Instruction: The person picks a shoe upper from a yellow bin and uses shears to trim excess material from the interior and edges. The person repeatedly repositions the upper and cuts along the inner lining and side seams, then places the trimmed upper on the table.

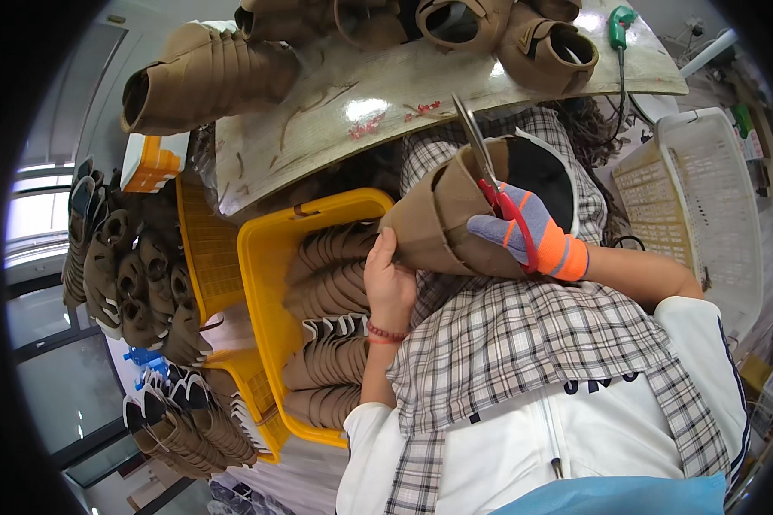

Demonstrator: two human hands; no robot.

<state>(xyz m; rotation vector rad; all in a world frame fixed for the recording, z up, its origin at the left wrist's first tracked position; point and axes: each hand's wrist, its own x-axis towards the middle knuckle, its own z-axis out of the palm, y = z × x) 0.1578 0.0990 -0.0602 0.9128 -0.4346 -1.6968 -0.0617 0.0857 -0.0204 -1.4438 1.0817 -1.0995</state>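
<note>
My left hand (389,281) is bare and grips the lower edge of a brown boot upper (434,219), held over my lap. My right hand (528,232), in a grey and orange glove, holds red-handled scissors (488,172) with the blades pointing up along the boot upper's open top. The upper's dark lining (537,172) shows inside. A checked cloth (524,343) covers my lap beneath both hands.
A yellow crate (262,257) of stacked brown uppers stands left of my lap. More uppers lie on the worn table (378,103) above, in further yellow crates (202,257) and in piles at far left. A white basket (704,197) sits right. A green tool (618,26) hangs by its cord.
</note>
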